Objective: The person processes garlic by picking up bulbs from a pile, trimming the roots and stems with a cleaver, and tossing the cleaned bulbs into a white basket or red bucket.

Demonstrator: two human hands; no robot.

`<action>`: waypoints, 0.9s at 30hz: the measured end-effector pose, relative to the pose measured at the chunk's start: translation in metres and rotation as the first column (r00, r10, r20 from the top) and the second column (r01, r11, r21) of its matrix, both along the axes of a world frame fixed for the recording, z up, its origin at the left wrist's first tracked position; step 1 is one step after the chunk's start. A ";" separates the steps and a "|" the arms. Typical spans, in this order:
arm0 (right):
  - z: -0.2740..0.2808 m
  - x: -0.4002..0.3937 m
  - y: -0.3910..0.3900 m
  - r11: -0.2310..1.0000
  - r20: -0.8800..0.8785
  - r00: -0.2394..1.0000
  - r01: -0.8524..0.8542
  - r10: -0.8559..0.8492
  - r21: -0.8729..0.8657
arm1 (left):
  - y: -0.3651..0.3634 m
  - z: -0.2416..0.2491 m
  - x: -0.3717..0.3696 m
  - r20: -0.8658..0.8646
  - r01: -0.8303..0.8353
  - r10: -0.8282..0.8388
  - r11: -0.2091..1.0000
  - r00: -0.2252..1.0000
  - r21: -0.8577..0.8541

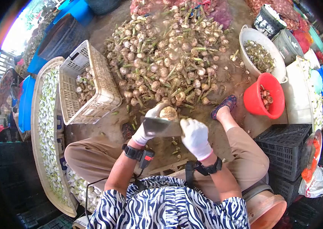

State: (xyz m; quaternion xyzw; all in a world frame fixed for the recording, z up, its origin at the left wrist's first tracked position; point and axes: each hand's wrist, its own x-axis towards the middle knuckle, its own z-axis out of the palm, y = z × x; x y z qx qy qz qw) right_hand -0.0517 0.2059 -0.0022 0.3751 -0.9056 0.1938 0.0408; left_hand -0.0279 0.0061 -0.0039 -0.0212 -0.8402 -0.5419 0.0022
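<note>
In front of my lap, my left hand (150,124), in a white glove, is closed around a round, soil-stained bulb (168,112) that looks like garlic. A broad, flat-bladed knife (164,127) lies across the near side of the bulb, partly in front of my left hand. My gloved right hand (195,137) grips the knife at its right end, where its handle is hidden by the fingers. Just beyond my hands spreads a large heap of similar bulbs (173,57) with cut green stems.
A beige crate (106,87) with some bulbs stands left, beside a long tray of white-green pieces (47,122). To the right are a red bucket (255,97), a pale basin (276,49) of scraps and black crates (283,149). An orange-pink bucket (272,213) sits near my right hip.
</note>
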 end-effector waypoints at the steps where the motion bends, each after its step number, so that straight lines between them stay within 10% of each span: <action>1: -0.008 -0.005 0.002 0.997 0.002 1.000 -0.010 0.010 -0.071 | -0.001 0.004 0.003 0.035 -0.003 -0.001 0.993 0.999 0.119; 3: -0.015 -0.002 0.003 0.996 0.021 1.000 -0.016 0.018 -0.091 | -0.001 0.009 0.009 0.105 -0.026 -0.012 0.935 0.994 0.355; 13: -0.045 -0.006 -0.002 0.973 -0.118 0.993 -0.046 0.020 -0.227 | -0.017 0.038 0.025 0.212 -0.046 0.009 0.985 0.977 0.166; 15: -0.078 -0.034 0.026 0.956 0.000 0.958 0.286 -0.286 0.066 | -0.033 0.047 0.043 0.247 -0.013 -0.023 0.990 0.969 0.144; 17: -0.071 -0.060 0.045 0.878 0.134 0.875 0.475 -0.465 -0.053 | -0.040 0.059 0.053 0.194 -0.028 0.009 0.995 0.981 0.096; 21: -0.010 -0.026 0.001 0.917 0.262 0.943 0.277 -0.204 -0.286 | -0.045 0.024 0.034 0.047 -0.040 0.050 0.979 0.998 -0.200; 23: -0.001 -0.013 -0.005 0.884 0.454 0.880 0.316 -0.138 -0.345 | -0.042 0.012 0.033 0.268 -0.332 0.220 0.795 0.938 0.508; 27: -0.015 0.000 -0.011 0.786 0.775 0.632 0.472 0.013 -0.399 | -0.026 0.001 0.026 0.262 -0.328 0.217 0.374 0.940 0.868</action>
